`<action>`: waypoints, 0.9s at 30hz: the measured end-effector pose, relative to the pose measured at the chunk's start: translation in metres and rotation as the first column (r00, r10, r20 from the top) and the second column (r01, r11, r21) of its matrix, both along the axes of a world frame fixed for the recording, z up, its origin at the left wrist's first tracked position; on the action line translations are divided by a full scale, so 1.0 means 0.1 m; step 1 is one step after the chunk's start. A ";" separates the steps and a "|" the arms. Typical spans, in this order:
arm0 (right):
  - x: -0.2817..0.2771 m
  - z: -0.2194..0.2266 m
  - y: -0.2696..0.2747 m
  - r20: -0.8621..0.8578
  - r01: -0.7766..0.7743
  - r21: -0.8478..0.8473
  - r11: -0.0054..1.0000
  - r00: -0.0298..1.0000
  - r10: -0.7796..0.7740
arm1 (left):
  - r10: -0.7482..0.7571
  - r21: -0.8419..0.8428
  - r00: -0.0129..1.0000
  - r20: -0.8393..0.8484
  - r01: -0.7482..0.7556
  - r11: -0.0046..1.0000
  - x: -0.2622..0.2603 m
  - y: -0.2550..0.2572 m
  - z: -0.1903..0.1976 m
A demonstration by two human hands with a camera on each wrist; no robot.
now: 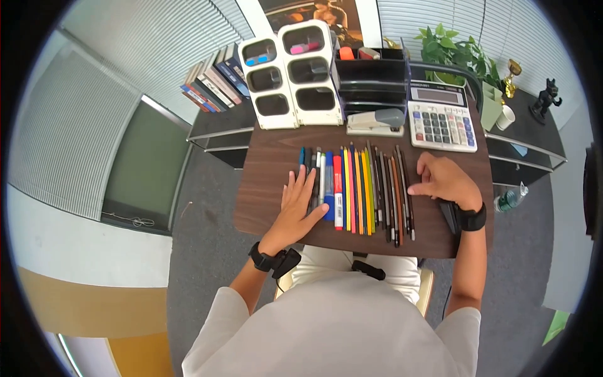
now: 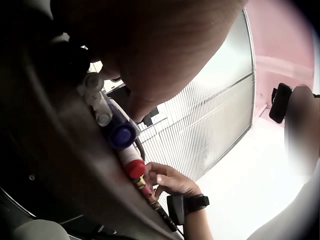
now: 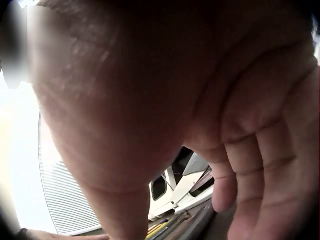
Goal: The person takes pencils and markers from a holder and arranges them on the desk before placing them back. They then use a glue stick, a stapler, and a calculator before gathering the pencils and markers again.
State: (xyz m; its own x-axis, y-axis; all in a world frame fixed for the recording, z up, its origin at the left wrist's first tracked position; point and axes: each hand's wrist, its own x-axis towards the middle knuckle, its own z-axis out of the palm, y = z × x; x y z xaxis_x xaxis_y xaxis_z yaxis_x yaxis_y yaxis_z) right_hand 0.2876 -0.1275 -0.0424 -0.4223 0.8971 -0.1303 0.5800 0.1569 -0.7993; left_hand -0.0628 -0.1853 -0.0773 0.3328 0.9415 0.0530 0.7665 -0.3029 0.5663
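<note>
A row of pens and pencils lies side by side on the brown desk (image 1: 264,154). My left hand (image 1: 292,210) rests over the row's left end with fingers extended, its thumb at the blue marker (image 1: 329,164). Next to that marker is a red marker (image 1: 338,188), followed by colored pencils (image 1: 362,195) and dark pencils (image 1: 394,201). At the row's right end, my right hand (image 1: 447,182) has its thumb by the outermost dark pencil. Its fingers are loosely bent with nothing between them, as the right wrist view shows. The left wrist view shows the blue marker's end (image 2: 121,135) close up.
A white compartment holder (image 1: 291,94) stands at the back, with a dark organizer (image 1: 374,72) beside it. In front of the organizer sits a stapler (image 1: 377,120). A calculator (image 1: 442,125) lies at the back right. A dark object (image 1: 449,217) is near my right wrist.
</note>
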 end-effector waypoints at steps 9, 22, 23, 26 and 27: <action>-0.09 -0.04 -0.05 -0.012 -0.059 0.078 0.995 0.998 0.060 | 0.181 0.763 0.971 -0.156 0.002 0.646 -0.46 1.74 1.20; 0.01 -0.20 0.01 0.028 0.059 0.271 0.961 0.997 -0.069 | 0.071 0.722 0.963 -0.260 0.145 0.676 -0.58 2.44 1.29; 0.00 -0.20 0.01 0.032 0.054 0.263 0.963 0.997 -0.064 | 0.076 0.738 0.963 -0.259 0.146 0.659 -0.60 2.40 1.32; 0.00 -0.20 0.01 0.027 0.054 0.287 0.956 0.998 -0.065 | 0.170 0.796 0.957 -0.237 0.090 0.598 -0.55 1.91 1.43; -0.01 -0.20 0.00 0.024 0.054 0.279 0.959 0.998 -0.063 | 0.184 0.828 0.951 -0.248 0.110 0.550 -0.57 1.71 1.44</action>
